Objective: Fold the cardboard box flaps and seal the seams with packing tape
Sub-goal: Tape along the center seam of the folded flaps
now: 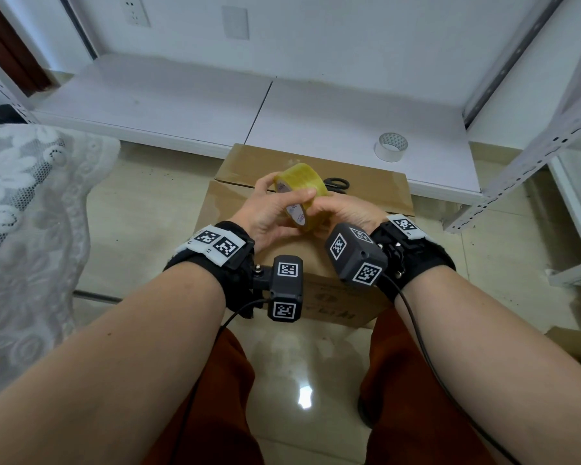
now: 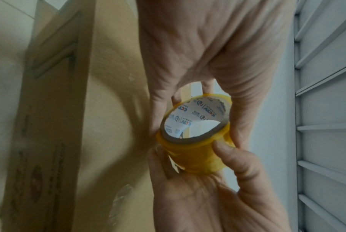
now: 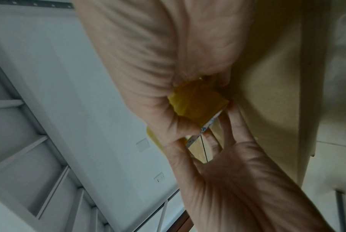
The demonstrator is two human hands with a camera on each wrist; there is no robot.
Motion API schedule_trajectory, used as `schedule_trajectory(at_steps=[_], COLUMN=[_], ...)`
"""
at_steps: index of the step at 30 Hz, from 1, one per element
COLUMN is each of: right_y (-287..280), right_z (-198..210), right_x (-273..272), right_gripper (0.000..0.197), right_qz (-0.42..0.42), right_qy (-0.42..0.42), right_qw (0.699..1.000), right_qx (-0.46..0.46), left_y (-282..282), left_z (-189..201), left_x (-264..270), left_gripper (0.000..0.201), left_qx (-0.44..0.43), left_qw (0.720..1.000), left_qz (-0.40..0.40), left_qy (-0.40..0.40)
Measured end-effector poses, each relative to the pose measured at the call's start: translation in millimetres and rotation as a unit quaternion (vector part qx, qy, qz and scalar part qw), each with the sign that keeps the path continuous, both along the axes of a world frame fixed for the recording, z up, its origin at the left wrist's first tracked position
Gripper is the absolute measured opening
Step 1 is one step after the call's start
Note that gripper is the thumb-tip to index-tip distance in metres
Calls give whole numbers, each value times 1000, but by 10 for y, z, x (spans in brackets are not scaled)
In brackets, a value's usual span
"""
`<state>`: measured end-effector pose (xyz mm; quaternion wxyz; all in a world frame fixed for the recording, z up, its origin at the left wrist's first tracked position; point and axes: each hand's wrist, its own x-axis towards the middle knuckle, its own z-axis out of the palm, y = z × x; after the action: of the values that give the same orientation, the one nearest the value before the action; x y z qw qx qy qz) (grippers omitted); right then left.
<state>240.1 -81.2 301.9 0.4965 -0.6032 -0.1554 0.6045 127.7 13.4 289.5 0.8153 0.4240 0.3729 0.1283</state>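
A brown cardboard box [image 1: 230, 209] stands on the floor between my knees with its top flaps folded down. Just above it both hands hold a roll of yellow packing tape [image 1: 301, 182]. My left hand [image 1: 272, 209] grips the roll from the left, thumb over the top and a finger across its printed core. My right hand [image 1: 344, 211] cups it from the right and below. In the left wrist view the roll [image 2: 198, 155] sits between my left hand [image 2: 208, 47] and my right hand [image 2: 208, 196], whose thumb presses the tape's outer face. The right wrist view shows the roll [image 3: 198, 100] mostly wrapped by my right hand [image 3: 148, 55].
Black scissors [image 1: 337, 183] lie on the box top just behind the roll. A white tape roll [image 1: 390, 146] stands on the low white shelf board [image 1: 182, 105] beyond the box. A metal rack upright [image 1: 530, 156] rises at the right, and lace fabric [image 1: 24, 196] hangs at the left.
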Motion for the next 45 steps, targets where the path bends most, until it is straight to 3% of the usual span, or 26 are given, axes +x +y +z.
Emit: schedule_trajectory(at_steps=[3, 7, 10, 13, 16, 25, 29, 34, 38, 45], right_y=[2, 23, 20, -3, 6, 24, 13, 38, 29, 20], right_z=[29, 51, 63, 31, 24, -8, 28, 21, -15, 14], right_x=[-34, -73, -84, -81, -81, -54, -57, -82, -99, -124], right_gripper=[33, 58, 51, 59, 47, 42, 19, 23, 37, 20], right_qz=[-11, -29, -30, -44, -46, -45, -22, -9, -15, -4], right_qy=[-2, -20, -46, -16, -8, -24, -54, -57, 10, -4], right_qw=[1000, 999, 998, 999, 999, 999, 998, 998, 999, 998], right_qx=[-13, -23, -23, -1, 4, -7, 2, 22, 49, 61], left_y=[-4, -2, 8, 20, 24, 24, 29, 67, 85, 93], left_z=[1, -4, -6, -15, -19, -34, -39, -39, -45, -31], left_x=[3, 5, 1, -9, -11, 3, 2, -18, -41, -51], left_gripper=[86, 86, 89, 88, 85, 86, 86, 86, 95, 77], left_qx=[1, 4, 5, -1, -6, -6, -8, -16, -18, -15], left_qw=[1000, 1000, 1000, 1000, 1000, 1000, 1000, 1000, 1000, 999], left_qz=[-2, -5, -7, -5, -5, -7, -6, -3, -12, -28], left_qy=[0, 1, 1, 1, -1, -1, -4, -5, 3, 4])
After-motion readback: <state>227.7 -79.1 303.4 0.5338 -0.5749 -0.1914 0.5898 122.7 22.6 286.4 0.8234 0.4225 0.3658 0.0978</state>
